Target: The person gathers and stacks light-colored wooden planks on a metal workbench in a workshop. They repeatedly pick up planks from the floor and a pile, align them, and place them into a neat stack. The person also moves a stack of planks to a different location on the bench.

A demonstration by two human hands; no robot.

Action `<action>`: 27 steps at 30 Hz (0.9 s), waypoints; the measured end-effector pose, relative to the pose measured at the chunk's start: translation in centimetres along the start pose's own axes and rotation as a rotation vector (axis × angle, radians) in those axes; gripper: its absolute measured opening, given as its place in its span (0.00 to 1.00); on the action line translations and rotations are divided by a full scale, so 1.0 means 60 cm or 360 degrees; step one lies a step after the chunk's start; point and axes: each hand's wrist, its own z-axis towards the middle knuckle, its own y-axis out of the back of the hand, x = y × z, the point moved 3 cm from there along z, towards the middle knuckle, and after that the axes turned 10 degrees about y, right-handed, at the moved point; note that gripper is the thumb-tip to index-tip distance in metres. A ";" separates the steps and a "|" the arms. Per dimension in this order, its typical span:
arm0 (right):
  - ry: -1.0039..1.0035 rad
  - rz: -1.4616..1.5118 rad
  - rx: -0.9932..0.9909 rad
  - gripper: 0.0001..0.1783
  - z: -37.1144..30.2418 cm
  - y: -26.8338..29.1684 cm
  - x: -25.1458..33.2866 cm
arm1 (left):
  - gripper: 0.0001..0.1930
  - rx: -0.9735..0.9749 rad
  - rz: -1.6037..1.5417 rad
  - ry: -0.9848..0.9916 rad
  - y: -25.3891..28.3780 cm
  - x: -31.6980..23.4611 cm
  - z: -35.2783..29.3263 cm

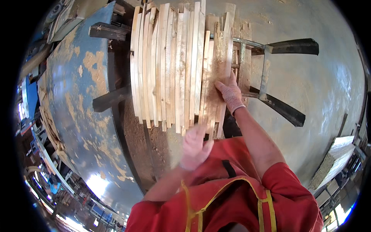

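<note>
Many long, pale wooden strips lie side by side in a row in front of me, their near ends uneven. At the right end of the row, a rougher, browner wooden strip stands out. My right hand, in a knitted glove, is closed on this strip, thumb on its face and fingers along its right side. Close to the strips' near ends is my left hand, smeared by motion. Its thumb stands apart from its fingers, and nothing shows in it.
Under the strips is a metal frame with dark arms sticking out to both sides. A blue-grey metal sheet strewn with sawdust slopes along the left. Wooden boards lie at the far right, beside the grey floor.
</note>
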 end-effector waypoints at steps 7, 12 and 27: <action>0.0007 -0.0203 0.0032 0.55 0.003 0.008 0.007 | 0.31 0.0385 -0.0870 0.1551 -0.097 0.023 -0.046; 0.0133 -0.0011 0.0147 0.54 0.038 0.064 -0.016 | 0.40 0.1209 -0.0352 0.1154 -0.099 -0.031 0.016; -0.0099 0.0971 0.0120 0.35 -0.018 0.068 0.007 | 0.42 0.0215 -0.1000 0.0855 -0.134 -0.037 0.194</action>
